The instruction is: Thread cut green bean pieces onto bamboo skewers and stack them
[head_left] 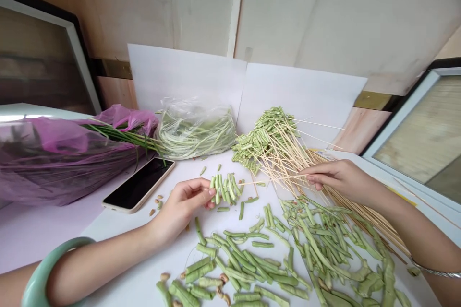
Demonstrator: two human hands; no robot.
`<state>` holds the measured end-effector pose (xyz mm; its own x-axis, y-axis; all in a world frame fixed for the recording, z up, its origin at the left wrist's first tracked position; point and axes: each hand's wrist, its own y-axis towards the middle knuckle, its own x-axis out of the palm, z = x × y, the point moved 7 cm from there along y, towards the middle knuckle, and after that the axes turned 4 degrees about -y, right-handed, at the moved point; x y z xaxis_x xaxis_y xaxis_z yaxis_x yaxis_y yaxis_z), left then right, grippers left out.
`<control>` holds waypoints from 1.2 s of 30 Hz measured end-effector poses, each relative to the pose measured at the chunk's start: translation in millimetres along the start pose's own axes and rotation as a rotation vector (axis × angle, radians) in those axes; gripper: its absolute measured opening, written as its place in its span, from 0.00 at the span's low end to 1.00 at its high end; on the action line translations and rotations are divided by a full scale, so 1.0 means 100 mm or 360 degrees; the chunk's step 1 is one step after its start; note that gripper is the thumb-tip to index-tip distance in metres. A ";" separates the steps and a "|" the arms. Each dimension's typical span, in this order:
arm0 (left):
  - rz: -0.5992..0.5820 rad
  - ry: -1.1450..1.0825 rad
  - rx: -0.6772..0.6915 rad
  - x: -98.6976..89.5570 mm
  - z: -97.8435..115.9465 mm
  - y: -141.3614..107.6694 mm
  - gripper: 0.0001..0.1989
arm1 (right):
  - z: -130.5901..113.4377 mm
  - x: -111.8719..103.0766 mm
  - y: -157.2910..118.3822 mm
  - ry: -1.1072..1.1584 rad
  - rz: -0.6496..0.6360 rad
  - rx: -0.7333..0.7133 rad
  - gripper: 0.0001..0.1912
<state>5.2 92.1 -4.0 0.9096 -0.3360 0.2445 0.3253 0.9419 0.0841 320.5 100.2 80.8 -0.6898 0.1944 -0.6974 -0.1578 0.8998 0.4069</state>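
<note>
1. Skewered bean pieces (226, 188): mid-desk (190, 168); left hand (192, 201) pinches the end at 9 o'clock.
2. Skewer (248, 183): right hand (327, 177) grips it, 3 o'clock. Best pushed straight, gently; pieces could split.
3. Cut beans (245, 263), 6 o'clock: probably match lengths.
4. Loaded skewers (266, 129): 1 o'clock.

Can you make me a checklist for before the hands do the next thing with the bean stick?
1. Right hand holding the thin stick: ok.
2. Left hand holding the threaded bean pieces: ok, at their left end.
3. Stick's tip clear of the left fingers: cannot tell, the tip is hidden.
4. Loose bean pieces nearby: ok, spread in front.
5. Loose bean pieces free of seeds: not ok, some lie among them.
6. Phone apart from the loose bean pieces: ok.
</note>
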 end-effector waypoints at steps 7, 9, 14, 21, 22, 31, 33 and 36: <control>0.0027 -0.0222 -0.0005 -0.03 0.01 -0.05 0.18 | 0.22 -0.41 0.00 0.0048 0.0250 0.0072 0.06; 0.0032 -0.0237 -0.0027 -0.04 0.00 -0.05 0.17 | 0.40 -0.68 -0.06 0.0149 0.0467 0.0116 0.08; 0.0038 -0.0211 -0.0026 -0.02 -0.02 -0.06 0.15 | 0.89 -1.15 -0.28 0.0350 0.0963 0.0208 0.09; -0.0049 -0.0167 -0.0007 0.01 -0.05 -0.03 0.16 | 1.26 -0.99 -0.22 0.0174 0.1110 0.0482 0.11; -0.0059 -0.0162 -0.0002 0.00 -0.05 -0.02 0.16 | 1.26 -0.92 -0.19 0.0107 0.1077 0.0520 0.11; -0.0159 -0.0080 0.0039 0.01 -0.06 0.00 0.15 | 1.05 -0.46 -0.04 -0.0342 0.0481 0.0602 0.12; -0.0162 -0.0059 0.0043 0.01 -0.06 0.00 0.15 | 1.08 -0.49 -0.04 -0.0340 0.0444 0.0596 0.13; -0.0154 -0.0033 0.0055 0.01 -0.05 -0.01 0.16 | 1.23 -0.67 -0.09 -0.0346 0.0506 0.0653 0.14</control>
<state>7.4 90.9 -8.2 0.8686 -0.4255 0.2538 0.4019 0.9047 0.1413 455.4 127.4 51.8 -0.4901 0.5180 -0.7010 0.3520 0.8534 0.3845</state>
